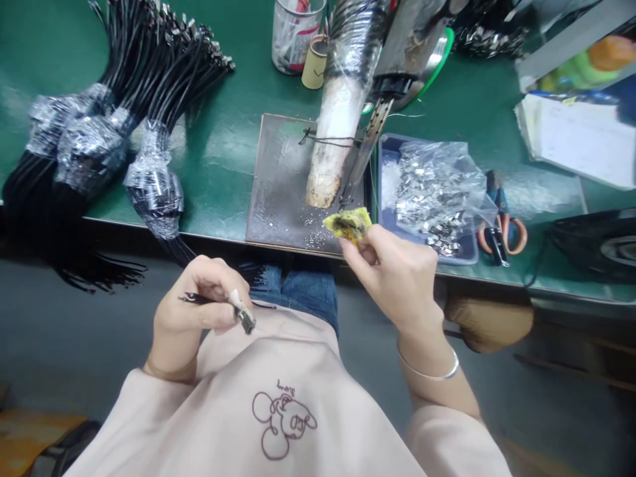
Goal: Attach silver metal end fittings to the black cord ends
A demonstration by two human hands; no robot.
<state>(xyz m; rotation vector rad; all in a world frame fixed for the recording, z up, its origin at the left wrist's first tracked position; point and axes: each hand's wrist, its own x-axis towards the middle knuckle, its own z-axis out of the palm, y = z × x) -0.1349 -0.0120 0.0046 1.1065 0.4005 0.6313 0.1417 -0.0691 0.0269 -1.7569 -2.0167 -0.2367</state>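
Observation:
My left hand [203, 298] is closed around a thin black cable [196, 298], held in front of my body. A small metal connector [245, 319] with a whitish piece beside it sticks out past the fingertips. Between the thumb and fingers of my right hand [397, 271] is a yellow sponge [355, 222], stained dark in its middle. The sponge lies just below the tip of a soldering iron [368, 146] with a perforated metal barrel; whether they touch I cannot tell. Under it is a dark board [283, 179] scattered with tiny silvery bits.
A whitish wrapped rod [332, 139] slants down beside the iron. Bundled black cables [154, 172] lie at left. A blue tray [387, 225] holds bagged metal parts, with orange-handled scissors [517, 233] to its right. A clear cup [291, 40] and papers [586, 136] sit farther back.

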